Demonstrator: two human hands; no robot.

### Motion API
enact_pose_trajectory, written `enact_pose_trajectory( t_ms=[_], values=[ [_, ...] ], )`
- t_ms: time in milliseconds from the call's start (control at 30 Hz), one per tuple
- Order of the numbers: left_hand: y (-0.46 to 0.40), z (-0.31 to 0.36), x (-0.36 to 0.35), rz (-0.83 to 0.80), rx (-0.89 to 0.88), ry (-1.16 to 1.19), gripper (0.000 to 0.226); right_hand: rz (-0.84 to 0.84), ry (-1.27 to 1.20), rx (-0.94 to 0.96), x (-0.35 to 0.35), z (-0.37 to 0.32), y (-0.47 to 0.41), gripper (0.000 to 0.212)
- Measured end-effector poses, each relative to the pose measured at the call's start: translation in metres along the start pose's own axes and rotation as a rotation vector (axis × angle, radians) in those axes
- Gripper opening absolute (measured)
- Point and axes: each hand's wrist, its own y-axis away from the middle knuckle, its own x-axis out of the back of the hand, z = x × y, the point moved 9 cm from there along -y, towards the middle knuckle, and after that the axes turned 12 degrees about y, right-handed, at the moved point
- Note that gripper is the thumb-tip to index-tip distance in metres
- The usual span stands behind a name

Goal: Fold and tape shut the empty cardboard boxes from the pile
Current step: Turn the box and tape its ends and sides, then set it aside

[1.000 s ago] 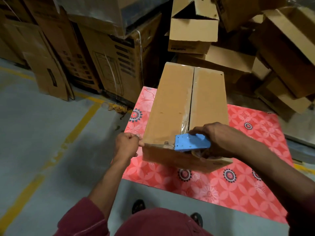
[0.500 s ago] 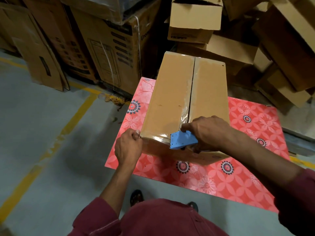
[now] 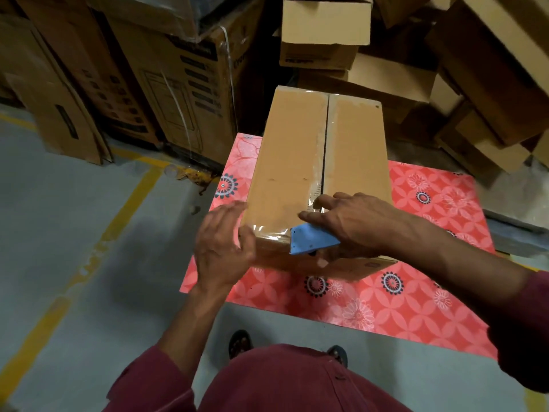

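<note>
The box (image 3: 320, 162) sits on the red mat (image 3: 416, 292), flaps closed, long seam facing up so tape can run along it. Clear tape already wraps the near edge, likely to pin the flaps. The left hand (image 3: 222, 248) lies flat with spread fingers against the box's near left corner, holding nothing, probably bracing it and smoothing tape down. The right hand (image 3: 353, 224) holds the blue dispenser (image 3: 312, 240) at the near edge by the seam, palm over it, index fingers stretched forward onto the top; the grip underneath is hidden. The pile (image 3: 445, 69) of empty boxes waits behind.
</note>
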Motion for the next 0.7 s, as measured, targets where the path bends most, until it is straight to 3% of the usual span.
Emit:
enact_pose_trajectory(
  t_ms=[67,133,200,267,400,700],
  values=[
    [0.003,0.022,-0.035,-0.245,-0.241,0.015,0.047,-0.003,0.036,0.034,0.004,-0.009,0.003,0.075],
    [0.023,0.016,-0.069,-0.485,-0.348,-0.074,0.064,0.009,0.063,0.071,0.007,-0.022,0.006,0.049],
    [0.041,0.005,-0.085,-0.582,-0.413,-0.136,0.074,-0.042,0.076,0.044,0.003,-0.025,0.010,0.052],
    [0.045,0.002,-0.085,-0.552,-0.458,-0.137,0.074,-0.105,0.025,0.001,-0.001,-0.021,0.012,0.064],
    [0.044,0.004,-0.084,-0.517,-0.516,-0.140,0.073,-0.140,-0.118,-0.031,0.001,-0.005,0.016,0.039],
    [0.042,0.003,-0.081,-0.479,-0.521,-0.116,0.071,-0.224,-0.024,-0.075,-0.042,0.031,0.059,0.042]
  ],
)
